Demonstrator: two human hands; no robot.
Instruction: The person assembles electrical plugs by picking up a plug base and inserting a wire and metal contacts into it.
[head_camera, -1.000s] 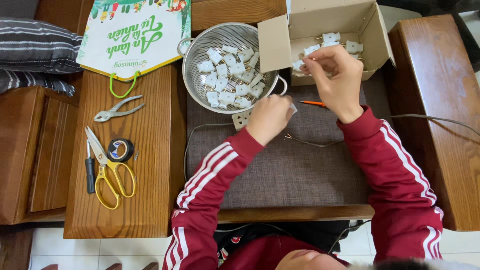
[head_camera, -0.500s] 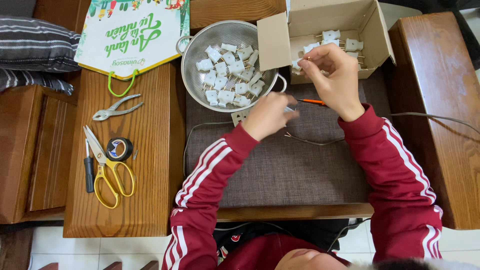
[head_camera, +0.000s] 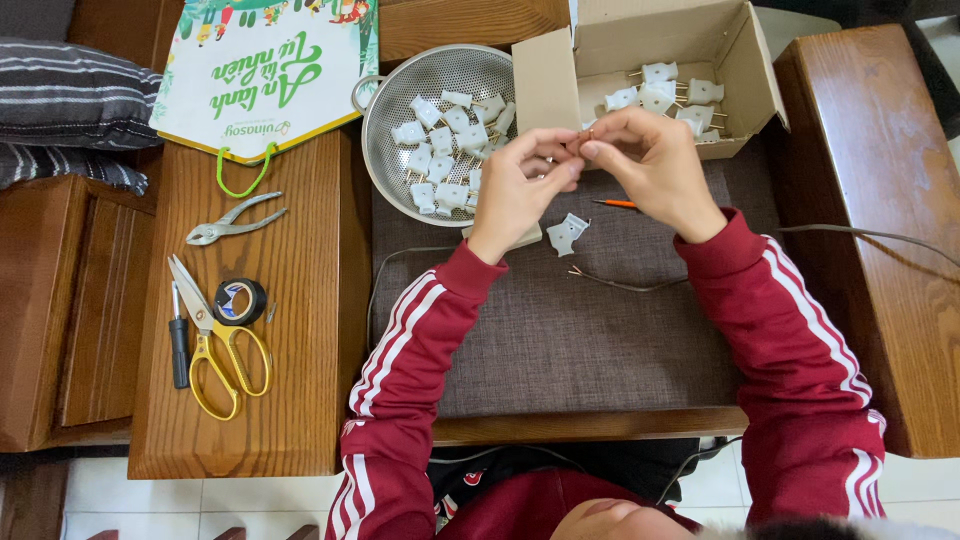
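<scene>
The left hand (head_camera: 520, 190) and the right hand (head_camera: 655, 170) are meeting fingertip to fingertip above the grey cushion (head_camera: 560, 330), both pinching closed on a small coppery piece (head_camera: 585, 134) that is too tiny to make out clearly. It is sitting right between the two thumbs, held in the air just in front of the cardboard box (head_camera: 745, 60).

Just below the hands, a white plug half (head_camera: 567, 234) is lying on the cushion, and an orange-handled tool (head_camera: 616, 203) is peeking out from under the right hand. A thin wire (head_camera: 620, 284) with a bared end is trailing across the cushion near the plug half.

Behind the left hand, a metal colander (head_camera: 385, 140) is holding a heap of white plug parts (head_camera: 445, 150), touching the box's side. More plugs with prongs (head_camera: 665, 92) are lying inside the box.

Well to the left, on the wooden table (head_camera: 300, 400), pliers (head_camera: 232, 220), yellow-handled scissors (head_camera: 215, 345), a roll of black tape (head_camera: 241, 301) and a black-handled screwdriver (head_camera: 179, 345) are lying close together, below a paper bag (head_camera: 265, 70).
</scene>
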